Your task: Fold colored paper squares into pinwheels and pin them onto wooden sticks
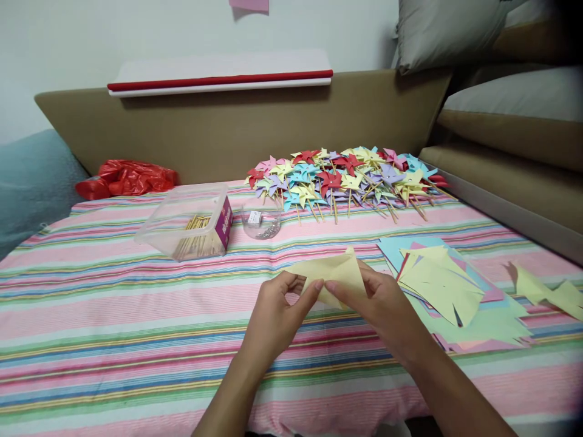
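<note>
At your far left, a red plastic bag (130, 179) lies crumpled on the striped cloth (136, 340), against the brown backboard (273, 130). Next comes a clear plastic box (155, 224) with a purple label, light wooden sticks (197, 237) lying inside it, and just beside it a round clear dish (248, 227) holding small metal pieces and a white tag. Nearer to you, your left hand (280, 303) pinches the left part of a pale yellow paper (334, 267), which is held up above the cloth in front of you, bent rather than flat. Beyond the paper, a heap of many-coloured pinwheels (346, 176) on sticks spreads along the backboard. Your right hand (380, 297) grips the paper's right part, and your thumb tips nearly meet at its lower middle; the fingers behind are mostly hidden, so their exact hold is hard to judge. Right of that hand, slit yellow sheets (439, 282) lie over larger coloured papers (492, 325), with a loose curled yellow piece (546, 291) farther right.
</note>
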Available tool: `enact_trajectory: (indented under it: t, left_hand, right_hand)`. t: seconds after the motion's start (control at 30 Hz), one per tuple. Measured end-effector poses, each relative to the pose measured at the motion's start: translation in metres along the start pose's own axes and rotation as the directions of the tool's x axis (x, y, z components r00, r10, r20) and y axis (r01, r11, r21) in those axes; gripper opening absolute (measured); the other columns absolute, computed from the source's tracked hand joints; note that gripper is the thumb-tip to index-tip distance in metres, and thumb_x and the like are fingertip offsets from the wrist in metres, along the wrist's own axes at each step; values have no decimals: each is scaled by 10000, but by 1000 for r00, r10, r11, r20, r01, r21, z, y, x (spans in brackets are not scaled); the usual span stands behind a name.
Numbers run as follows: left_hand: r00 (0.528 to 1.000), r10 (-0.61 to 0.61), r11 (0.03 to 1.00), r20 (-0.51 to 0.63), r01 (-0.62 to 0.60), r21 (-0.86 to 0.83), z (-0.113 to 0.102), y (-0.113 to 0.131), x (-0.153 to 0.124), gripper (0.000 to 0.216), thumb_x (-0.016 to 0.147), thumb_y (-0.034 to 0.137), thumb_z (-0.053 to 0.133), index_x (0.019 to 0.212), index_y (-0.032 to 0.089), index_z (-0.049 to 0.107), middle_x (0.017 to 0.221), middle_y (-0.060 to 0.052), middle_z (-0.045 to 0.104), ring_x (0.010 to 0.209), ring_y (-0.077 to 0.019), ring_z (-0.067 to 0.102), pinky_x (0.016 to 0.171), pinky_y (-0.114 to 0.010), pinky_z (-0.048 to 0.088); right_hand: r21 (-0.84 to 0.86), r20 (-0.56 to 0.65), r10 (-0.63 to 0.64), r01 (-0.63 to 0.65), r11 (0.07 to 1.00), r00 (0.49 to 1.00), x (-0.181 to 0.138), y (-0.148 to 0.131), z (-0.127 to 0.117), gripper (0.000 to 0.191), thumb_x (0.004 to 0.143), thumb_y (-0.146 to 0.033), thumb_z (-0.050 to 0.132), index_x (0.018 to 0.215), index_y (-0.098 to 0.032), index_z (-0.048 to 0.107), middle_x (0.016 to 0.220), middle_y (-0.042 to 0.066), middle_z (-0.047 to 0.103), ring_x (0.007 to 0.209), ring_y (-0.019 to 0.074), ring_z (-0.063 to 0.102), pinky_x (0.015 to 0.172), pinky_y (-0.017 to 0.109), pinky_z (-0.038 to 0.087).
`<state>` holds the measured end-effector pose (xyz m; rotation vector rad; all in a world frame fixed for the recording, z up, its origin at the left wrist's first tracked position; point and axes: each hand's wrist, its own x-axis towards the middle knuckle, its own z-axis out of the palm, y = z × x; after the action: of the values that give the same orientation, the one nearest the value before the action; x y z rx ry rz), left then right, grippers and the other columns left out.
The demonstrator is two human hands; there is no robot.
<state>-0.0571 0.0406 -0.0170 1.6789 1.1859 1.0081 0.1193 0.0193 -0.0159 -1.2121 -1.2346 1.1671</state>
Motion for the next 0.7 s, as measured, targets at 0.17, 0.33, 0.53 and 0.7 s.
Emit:
enact_trajectory:
  t: [0.17,0.33,0.53,0.7]
  left_hand:
    - [998,-59,992,37,63,-113,2,-3,1,332,867,453,691,710,185,572,668,14,572,648,-136,526,605,-259,395]
    - [983,-141,852,117,181,-492,14,1,1,260,802,352,788,949,166,683,927,-55,738,877,-186,666,807,-293,510]
    - [963,-269,729,-8,197,-656,31,4,-7,312,814,337,793,1085,194,733,1000,-48,760,920,-159,670,807,-237,503]
    - [942,-314,715,-117,154,-682,34,1,-6,270,786,351,814,989,176,773,930,-36,754,852,-140,647,783,-228,505]
  right_hand:
    - [-16,-20,10,-10,1000,1000,2,1,3,292,793,-406,755,1037,-250,792,1188,69,722,1049,287,694,868,367,553]
    - [153,-128,104,-84,985,986,2,6,7,385,759,-450,793,1065,-218,771,1118,92,765,995,291,710,812,365,556]
    - [411,-174,149,-65,909,974,1,13,25,426,755,-450,814,1092,-194,760,1040,87,788,990,272,708,841,370,542]
    - [454,-164,160,-69,888,973,0,15,36,430,768,-438,808,1120,-198,746,1083,77,784,1022,270,703,865,379,534]
